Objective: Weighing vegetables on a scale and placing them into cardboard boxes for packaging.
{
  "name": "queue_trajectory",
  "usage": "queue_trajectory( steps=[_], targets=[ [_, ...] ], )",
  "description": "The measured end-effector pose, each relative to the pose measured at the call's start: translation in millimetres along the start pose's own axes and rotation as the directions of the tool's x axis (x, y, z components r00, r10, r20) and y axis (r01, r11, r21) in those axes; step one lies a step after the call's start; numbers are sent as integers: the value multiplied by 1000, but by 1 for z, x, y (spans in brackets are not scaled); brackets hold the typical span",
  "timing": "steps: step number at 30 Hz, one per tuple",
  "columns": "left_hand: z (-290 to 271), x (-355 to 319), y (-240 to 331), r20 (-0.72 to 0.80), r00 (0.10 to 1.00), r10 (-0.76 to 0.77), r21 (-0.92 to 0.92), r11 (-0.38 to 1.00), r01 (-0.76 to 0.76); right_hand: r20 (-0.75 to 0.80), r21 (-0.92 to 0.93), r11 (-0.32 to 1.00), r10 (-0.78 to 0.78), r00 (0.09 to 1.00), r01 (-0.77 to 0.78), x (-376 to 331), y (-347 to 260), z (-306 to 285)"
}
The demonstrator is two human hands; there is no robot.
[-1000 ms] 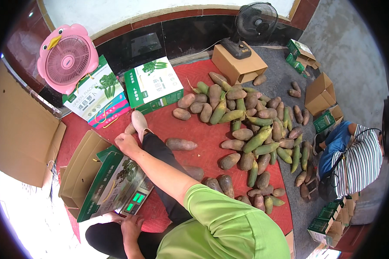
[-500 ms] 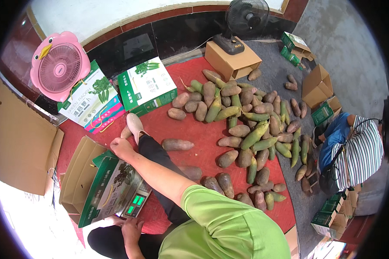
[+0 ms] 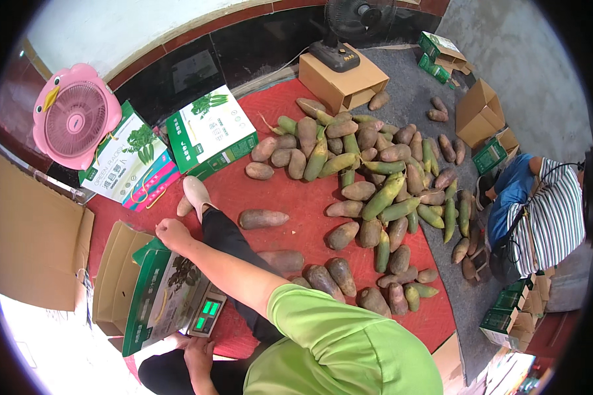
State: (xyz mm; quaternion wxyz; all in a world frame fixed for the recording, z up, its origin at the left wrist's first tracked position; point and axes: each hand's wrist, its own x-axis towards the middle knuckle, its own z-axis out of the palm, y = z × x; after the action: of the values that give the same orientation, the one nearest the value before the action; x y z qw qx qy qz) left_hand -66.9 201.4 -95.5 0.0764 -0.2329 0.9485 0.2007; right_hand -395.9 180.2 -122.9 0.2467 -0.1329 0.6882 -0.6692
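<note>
Cardboard box (image 3: 161, 299), green-printed, lower left: open, fill unseen. Oblong brown-green radishes (image 3: 385, 197), centre: loose. Right hand (image 3: 172, 232), left hand (image 3: 196, 355): cannot tell grip.

Carton (image 3: 157, 309) and leg (image 3: 228, 238) obstructing, room over red mat (image 3: 304, 241)

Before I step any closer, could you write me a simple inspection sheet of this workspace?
Surface: red mat, with grey carpet to its right.
Radishes: loose heap, some green, some brown-skinned, mostly on the mat.
Open carton: green-printed side, close to the left hand.
Digital scale: display lit green.
Clutter: large brown cardboard at left; open brown box at far right.
Right hand: at the open carton's far end; contact unclear.
Left hand: near the scale; grip unclear.
Cables: thin cord near the black fan.
Surroundings: pink bird-shaped fan; person in striped shirt at right.
</note>
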Motion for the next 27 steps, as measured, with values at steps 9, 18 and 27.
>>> queue_trajectory(
  steps=[9, 18, 27],
  targets=[
    [-9, -5, -3, -62, 997, 41, -37, 998, -43, 11, 20, 999, -26, 1000, 26, 6, 6, 5],
    [-89, -1, 16, -423, 895, 139, 175, 982, -70, -15, 78, 994, -81, 997, 81, 8, 9, 2],
    [-156, 38, 7, -603, 795, 72, 212, 975, 72, -113, 364, 931, 27, 993, 16, 2, -29, -16]
  ],
)
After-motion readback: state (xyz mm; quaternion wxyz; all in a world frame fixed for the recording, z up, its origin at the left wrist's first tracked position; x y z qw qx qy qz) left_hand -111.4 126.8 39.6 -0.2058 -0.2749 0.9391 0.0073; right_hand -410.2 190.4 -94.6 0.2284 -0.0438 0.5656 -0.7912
